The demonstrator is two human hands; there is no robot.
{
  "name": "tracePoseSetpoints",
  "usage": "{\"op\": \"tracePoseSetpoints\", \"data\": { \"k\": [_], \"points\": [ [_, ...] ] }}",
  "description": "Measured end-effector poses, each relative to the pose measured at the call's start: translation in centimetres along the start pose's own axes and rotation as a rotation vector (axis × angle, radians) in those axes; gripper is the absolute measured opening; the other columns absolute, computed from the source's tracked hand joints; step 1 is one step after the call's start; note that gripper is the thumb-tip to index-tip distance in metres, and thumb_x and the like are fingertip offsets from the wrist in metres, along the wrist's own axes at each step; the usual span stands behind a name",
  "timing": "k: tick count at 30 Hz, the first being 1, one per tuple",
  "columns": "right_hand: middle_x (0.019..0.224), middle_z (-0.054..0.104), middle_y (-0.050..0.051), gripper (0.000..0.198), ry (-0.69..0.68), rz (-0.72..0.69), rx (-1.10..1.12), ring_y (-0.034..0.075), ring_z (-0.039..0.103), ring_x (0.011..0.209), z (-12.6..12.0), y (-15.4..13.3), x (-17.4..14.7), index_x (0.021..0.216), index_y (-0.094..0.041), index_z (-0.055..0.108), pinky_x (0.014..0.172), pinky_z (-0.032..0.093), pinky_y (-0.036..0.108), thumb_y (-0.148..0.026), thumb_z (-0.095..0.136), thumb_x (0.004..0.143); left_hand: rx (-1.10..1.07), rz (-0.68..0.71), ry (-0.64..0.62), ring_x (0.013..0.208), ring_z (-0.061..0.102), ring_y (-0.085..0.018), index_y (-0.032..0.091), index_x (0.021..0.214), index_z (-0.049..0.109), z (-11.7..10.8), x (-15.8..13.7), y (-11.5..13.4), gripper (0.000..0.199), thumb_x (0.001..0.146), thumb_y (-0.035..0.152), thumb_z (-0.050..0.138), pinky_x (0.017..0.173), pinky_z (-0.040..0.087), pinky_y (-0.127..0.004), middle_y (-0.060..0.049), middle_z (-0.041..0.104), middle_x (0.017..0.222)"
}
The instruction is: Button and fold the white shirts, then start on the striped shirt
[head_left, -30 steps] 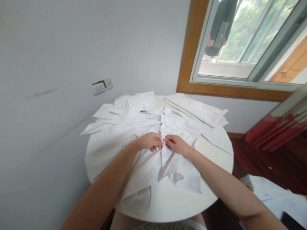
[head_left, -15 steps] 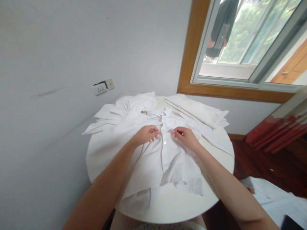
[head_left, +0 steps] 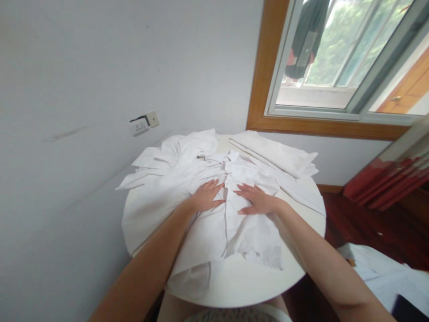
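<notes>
A white button-up shirt (head_left: 214, 239) lies spread on a round white table (head_left: 248, 286), its collar toward the wall and its hem toward me. My left hand (head_left: 208, 196) rests flat on the shirt just left of the button strip, fingers spread. On the other side of the strip, my right hand (head_left: 255, 199) also lies flat with its fingers apart. Between the two hands runs the front edge of the shirt, with a small button on it. Creases show across the cloth, mostly near the hem. Neither hand holds anything.
Crumpled white cloth (head_left: 187, 147) lies at the table's back left. A folded white cloth (head_left: 278, 154) sits at the back right. Beyond are a wall socket (head_left: 138, 126), a wood-framed window and a red-and-cream curtain (head_left: 375, 179). Papers (head_left: 389, 277) lie at lower right.
Both hands were pinched beside the button strip; their fingers have opened. They have come slightly toward me and now lie flat on the shirt.
</notes>
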State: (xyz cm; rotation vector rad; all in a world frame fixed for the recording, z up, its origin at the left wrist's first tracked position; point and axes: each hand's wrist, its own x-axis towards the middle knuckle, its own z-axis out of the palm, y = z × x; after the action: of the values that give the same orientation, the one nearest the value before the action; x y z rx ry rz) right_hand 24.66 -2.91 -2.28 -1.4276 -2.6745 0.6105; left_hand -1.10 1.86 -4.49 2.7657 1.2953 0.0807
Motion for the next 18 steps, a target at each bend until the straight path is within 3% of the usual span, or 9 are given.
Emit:
{"op": "tracePoseSetpoints", "data": {
  "k": [3, 5, 9, 14, 18],
  "points": [
    [0.156, 0.011, 0.008, 0.094, -0.029, -0.021, 0.009, 0.031, 0.006, 0.143, -0.4, 0.2, -0.6, 0.148, -0.026, 0.026, 0.113, 0.0, 0.056, -0.073, 0.055, 0.073, 0.025, 0.017, 0.033, 0.14, 0.024, -0.031, 0.015, 0.144, 0.034, 0.4, -0.5, 0.2, 0.069, 0.089, 0.056, 0.041, 0.112, 0.023, -0.049, -0.019, 0.026, 0.151],
    [0.156, 0.011, 0.006, 0.09, -0.026, -0.06, 0.02, 0.031, 0.006, 0.143, -0.5, 0.6, -1.3, 0.147, -0.029, 0.027, 0.113, -0.001, 0.055, -0.072, 0.056, 0.073, 0.037, 0.049, 0.12, 0.14, 0.025, -0.03, 0.019, 0.143, 0.035, 0.6, -1.3, 0.4, 0.065, 0.09, 0.056, 0.039, 0.112, 0.022, -0.051, -0.016, 0.028, 0.152],
    [0.154, 0.023, 0.003, 0.072, 0.046, -0.178, 0.082, 0.028, 0.014, 0.143, -0.2, 2.0, -3.3, 0.141, -0.036, 0.038, 0.114, 0.0, 0.054, -0.065, 0.057, 0.078, 0.056, 0.138, 0.3, 0.141, 0.024, -0.029, 0.025, 0.143, 0.036, 0.4, -3.9, 1.0, 0.058, 0.091, 0.049, 0.044, 0.114, 0.017, -0.053, -0.01, 0.028, 0.153],
    [0.143, 0.045, 0.008, 0.048, 0.344, -0.241, 0.212, 0.025, 0.037, 0.134, 0.4, 3.4, -5.7, 0.13, -0.03, 0.055, 0.113, 0.025, 0.047, -0.052, 0.055, 0.086, -0.02, 0.218, 0.336, 0.137, 0.033, -0.023, 0.024, 0.14, 0.04, -0.4, -7.1, 1.8, 0.048, 0.094, 0.038, 0.041, 0.113, 0.028, -0.045, -0.008, 0.037, 0.149],
    [0.142, 0.045, 0.008, 0.042, 0.449, -0.172, 0.075, 0.024, 0.036, 0.135, 1.0, 3.5, -7.6, 0.131, -0.027, 0.053, 0.11, 0.033, 0.045, -0.043, 0.046, 0.093, -0.1, 0.127, 0.345, 0.134, 0.037, -0.019, 0.022, 0.137, 0.042, -0.1, -8.4, 2.2, 0.043, 0.096, 0.032, 0.035, 0.112, 0.032, -0.04, -0.007, 0.044, 0.144]
  ]
}}
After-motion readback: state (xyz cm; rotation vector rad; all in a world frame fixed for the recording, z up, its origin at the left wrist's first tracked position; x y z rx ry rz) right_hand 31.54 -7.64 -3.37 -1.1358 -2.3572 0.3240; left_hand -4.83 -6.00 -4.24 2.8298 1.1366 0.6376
